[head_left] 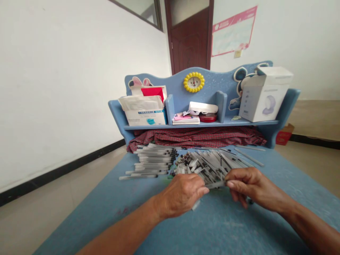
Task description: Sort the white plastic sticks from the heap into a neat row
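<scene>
Both hands meet over the blue desk top, pinching one clear pen barrel between them. My left hand is closed on the barrel's left end, and more clear pieces poke out beneath its fingers. My right hand is closed on the right end, thumb and forefinger pressed together. Just beyond the hands lies a loose heap of pen parts. To its left sits a neat stack of assembled pens with dark tips pointing right.
A blue shelf unit stands at the desk's back with a yellow clock, a mask box, books, a red tin and a white carton. A red checked cloth lies under it. White wall left, brown door behind.
</scene>
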Action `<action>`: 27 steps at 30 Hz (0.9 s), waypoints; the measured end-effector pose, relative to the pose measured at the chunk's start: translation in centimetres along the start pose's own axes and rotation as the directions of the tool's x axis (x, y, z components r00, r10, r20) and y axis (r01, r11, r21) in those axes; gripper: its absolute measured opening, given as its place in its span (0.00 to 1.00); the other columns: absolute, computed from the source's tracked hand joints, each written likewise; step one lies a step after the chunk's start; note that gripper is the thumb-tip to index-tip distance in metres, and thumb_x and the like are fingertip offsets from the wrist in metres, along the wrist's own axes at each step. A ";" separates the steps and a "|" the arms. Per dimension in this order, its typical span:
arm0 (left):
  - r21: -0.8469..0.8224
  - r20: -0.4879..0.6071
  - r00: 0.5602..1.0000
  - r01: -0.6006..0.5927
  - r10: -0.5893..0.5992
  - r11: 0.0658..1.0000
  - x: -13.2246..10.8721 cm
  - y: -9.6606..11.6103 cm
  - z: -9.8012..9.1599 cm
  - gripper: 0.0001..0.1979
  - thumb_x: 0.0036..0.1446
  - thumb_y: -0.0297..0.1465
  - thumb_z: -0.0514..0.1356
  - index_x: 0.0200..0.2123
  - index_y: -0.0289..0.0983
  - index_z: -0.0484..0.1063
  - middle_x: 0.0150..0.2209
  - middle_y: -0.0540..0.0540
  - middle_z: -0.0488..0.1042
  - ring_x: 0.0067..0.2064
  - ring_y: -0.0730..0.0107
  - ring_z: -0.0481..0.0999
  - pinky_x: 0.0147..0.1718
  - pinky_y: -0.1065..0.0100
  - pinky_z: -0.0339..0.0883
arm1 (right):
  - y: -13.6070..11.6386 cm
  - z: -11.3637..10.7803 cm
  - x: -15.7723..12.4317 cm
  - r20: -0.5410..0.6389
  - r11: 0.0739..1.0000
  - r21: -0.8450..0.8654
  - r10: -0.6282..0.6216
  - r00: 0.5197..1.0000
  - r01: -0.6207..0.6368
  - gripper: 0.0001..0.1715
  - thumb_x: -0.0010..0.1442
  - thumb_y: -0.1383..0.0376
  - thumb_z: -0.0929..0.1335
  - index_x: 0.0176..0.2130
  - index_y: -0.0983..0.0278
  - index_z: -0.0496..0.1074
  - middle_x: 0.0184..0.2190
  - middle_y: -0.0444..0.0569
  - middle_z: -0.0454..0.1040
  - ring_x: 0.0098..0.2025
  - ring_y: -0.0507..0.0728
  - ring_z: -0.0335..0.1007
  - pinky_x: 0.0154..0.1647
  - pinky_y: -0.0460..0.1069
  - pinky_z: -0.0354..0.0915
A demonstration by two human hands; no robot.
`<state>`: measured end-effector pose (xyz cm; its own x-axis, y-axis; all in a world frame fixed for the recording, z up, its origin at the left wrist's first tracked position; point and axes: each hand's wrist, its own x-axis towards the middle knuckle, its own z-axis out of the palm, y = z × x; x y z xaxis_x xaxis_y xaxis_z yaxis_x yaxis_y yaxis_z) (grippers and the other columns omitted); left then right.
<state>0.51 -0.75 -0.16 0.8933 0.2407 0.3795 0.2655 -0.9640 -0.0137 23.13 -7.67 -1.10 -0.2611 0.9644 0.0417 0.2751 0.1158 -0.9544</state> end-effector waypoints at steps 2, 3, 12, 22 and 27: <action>0.000 0.007 1.000 0.003 -0.003 1.000 0.0 0.0 0.0 0.18 0.66 0.32 0.44 0.25 0.35 0.64 0.23 0.50 0.64 0.25 0.74 0.64 0.25 0.72 0.58 | -0.2 -0.1 0.0 -0.003 1.000 -0.008 0.003 1.000 -0.003 0.21 0.55 0.50 0.66 0.30 0.66 0.69 0.20 0.43 0.70 0.17 0.47 0.63 0.17 0.41 0.58; 0.003 0.006 1.000 0.006 -0.006 1.000 0.0 0.0 0.0 0.18 0.66 0.32 0.43 0.26 0.35 0.64 0.23 0.50 0.65 0.26 0.74 0.65 0.25 0.72 0.58 | -0.2 -0.1 0.0 -0.009 1.000 -0.021 0.000 1.000 0.000 0.21 0.55 0.50 0.66 0.31 0.66 0.69 0.20 0.43 0.69 0.17 0.47 0.63 0.17 0.41 0.58; 0.032 -0.020 0.999 0.046 -0.045 0.998 -0.2 0.6 0.3 0.16 0.65 0.32 0.45 0.26 0.35 0.63 0.24 0.49 0.65 0.26 0.73 0.64 0.25 0.71 0.58 | 0.0 0.2 0.1 -0.041 0.993 -0.116 0.004 0.999 -0.009 0.24 0.61 0.50 0.61 0.24 0.64 0.62 0.17 0.42 0.68 0.15 0.46 0.61 0.15 0.41 0.55; 0.116 -0.045 0.999 0.022 -0.017 0.993 -0.2 0.4 0.2 0.15 0.64 0.31 0.47 0.26 0.36 0.63 0.24 0.49 0.65 0.26 0.72 0.65 0.25 0.71 0.60 | 0.1 0.4 0.2 -0.089 0.936 -0.350 -0.072 0.993 0.037 0.20 0.64 0.56 0.59 0.25 0.64 0.64 0.18 0.42 0.65 0.16 0.47 0.60 0.17 0.42 0.57; 0.173 -0.042 0.999 0.029 -0.022 0.985 -0.2 0.5 0.0 0.13 0.64 0.30 0.48 0.26 0.36 0.64 0.25 0.48 0.66 0.27 0.71 0.65 0.25 0.70 0.60 | 0.0 0.4 0.1 -0.070 0.954 -0.301 -0.034 0.997 0.011 0.25 0.63 0.52 0.59 0.21 0.64 0.61 0.15 0.42 0.64 0.15 0.46 0.58 0.15 0.42 0.55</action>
<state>0.45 -1.30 -0.25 0.8711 0.2572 0.4185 0.3502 -0.9225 -0.1621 22.71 -7.64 -1.19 -0.2048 0.9742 0.0943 0.5378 0.1925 -0.8208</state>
